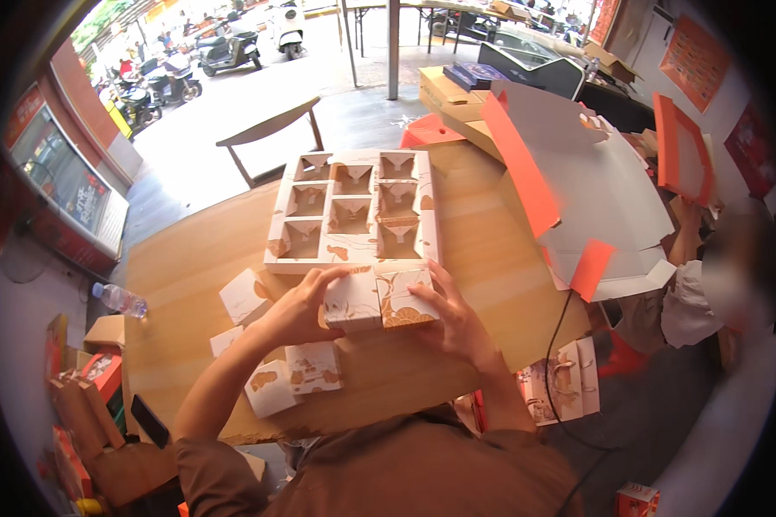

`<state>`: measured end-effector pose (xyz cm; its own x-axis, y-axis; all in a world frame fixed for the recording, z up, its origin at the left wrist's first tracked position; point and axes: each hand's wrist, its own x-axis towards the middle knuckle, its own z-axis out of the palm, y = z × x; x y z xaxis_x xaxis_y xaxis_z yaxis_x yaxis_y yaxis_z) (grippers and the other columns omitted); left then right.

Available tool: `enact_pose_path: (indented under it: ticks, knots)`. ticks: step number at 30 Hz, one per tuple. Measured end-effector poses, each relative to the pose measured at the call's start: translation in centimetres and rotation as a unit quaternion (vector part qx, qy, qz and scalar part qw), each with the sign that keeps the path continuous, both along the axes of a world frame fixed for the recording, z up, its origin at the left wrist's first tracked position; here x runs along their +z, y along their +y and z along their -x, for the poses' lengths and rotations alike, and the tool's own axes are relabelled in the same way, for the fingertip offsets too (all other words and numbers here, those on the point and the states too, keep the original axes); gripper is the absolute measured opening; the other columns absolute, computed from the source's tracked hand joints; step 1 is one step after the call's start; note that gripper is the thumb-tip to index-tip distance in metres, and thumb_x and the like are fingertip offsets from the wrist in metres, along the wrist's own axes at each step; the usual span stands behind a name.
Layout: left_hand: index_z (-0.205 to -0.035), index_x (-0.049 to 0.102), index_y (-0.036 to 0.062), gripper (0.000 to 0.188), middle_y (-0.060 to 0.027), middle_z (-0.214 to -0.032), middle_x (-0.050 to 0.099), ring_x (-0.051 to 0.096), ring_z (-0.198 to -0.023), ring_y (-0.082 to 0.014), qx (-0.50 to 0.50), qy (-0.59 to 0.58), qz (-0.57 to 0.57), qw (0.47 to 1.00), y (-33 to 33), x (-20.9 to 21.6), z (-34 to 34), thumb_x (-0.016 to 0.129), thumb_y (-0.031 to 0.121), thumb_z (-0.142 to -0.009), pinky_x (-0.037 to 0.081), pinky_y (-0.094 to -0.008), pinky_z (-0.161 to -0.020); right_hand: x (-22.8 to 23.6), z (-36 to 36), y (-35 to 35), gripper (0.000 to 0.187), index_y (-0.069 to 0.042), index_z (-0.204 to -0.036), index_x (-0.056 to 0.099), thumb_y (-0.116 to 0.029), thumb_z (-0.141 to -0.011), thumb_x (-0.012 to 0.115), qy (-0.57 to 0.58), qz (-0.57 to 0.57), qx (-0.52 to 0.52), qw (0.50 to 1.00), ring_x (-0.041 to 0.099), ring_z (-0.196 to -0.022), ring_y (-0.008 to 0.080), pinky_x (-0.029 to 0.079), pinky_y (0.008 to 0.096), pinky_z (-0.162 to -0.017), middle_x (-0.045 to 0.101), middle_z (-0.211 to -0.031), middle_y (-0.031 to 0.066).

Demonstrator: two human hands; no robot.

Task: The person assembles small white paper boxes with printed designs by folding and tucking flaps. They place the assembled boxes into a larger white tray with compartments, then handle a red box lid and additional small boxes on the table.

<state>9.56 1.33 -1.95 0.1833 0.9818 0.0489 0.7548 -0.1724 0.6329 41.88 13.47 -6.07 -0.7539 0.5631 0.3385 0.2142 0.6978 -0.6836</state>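
Note:
A white insert tray (278,233) with several square compartments lies on the wooden table (190,258), just beyond my hands. My left hand (295,312) grips a small white box with an orange pattern (353,303). My right hand (450,317) grips a second small patterned box (403,300), pressed side by side against the first. Both boxes sit at the tray's near edge. The compartments in view look empty.
More small patterned boxes (244,296) (313,367) (271,389) lie left of and below my left hand. A large unfolded white and orange carton (595,189) covers the table's right side. A plastic bottle (119,299) lies at the left edge. A wooden chair (272,129) stands beyond the table.

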Motion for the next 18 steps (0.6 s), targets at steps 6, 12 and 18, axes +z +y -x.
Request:
enact_pose_path:
  ticks: [6, 12, 18]
  knots:
    - [-0.158, 0.031, 0.0130, 0.104, -0.0250, -0.138, 0.049, 0.064, -0.113, -0.0477, -0.051, 0.042, 0.054, 0.996, 3.0, 1.1, -7.1, 0.091, 0.034, -0.076, 0.057, -0.0538, -0.094, 1.0, -5.9, -0.8, 0.081, -0.019, -0.154, 0.055, -0.003, -0.079, 0.081, 0.032, -0.003, -0.149, 0.988, 0.044, -0.149, 0.0442, 0.045, 0.0478, -0.119, 0.031, -0.169, 0.0228]
    - [-0.159, 0.028, 0.0114, 0.107, -0.0275, -0.133, 0.051, 0.063, -0.112, -0.0480, -0.088, 0.034, -0.045, 0.995, 8.4, -1.2, -12.9, 0.091, 0.034, -0.076, 0.057, -0.0520, -0.094, 0.0, -11.3, 3.2, 0.098, -0.004, -0.162, 0.033, -0.008, -0.078, 0.085, 0.019, -0.066, -0.223, 0.972, 0.044, -0.149, 0.0417, 0.038, 0.0459, -0.124, 0.043, -0.160, 0.0248]
    - [-0.162, 0.028, 0.0105, 0.109, -0.0288, -0.126, 0.056, 0.065, -0.113, -0.0457, -0.046, 0.040, -0.057, 0.997, 12.1, -1.5, -16.6, 0.090, 0.038, -0.077, 0.059, -0.0503, -0.092, -2.6, -12.1, 3.1, 0.098, 0.000, -0.163, 0.030, -0.007, -0.082, 0.084, 0.076, -0.046, -0.365, 0.927, 0.041, -0.152, 0.0401, 0.038, 0.0482, -0.123, 0.042, -0.161, 0.0258]
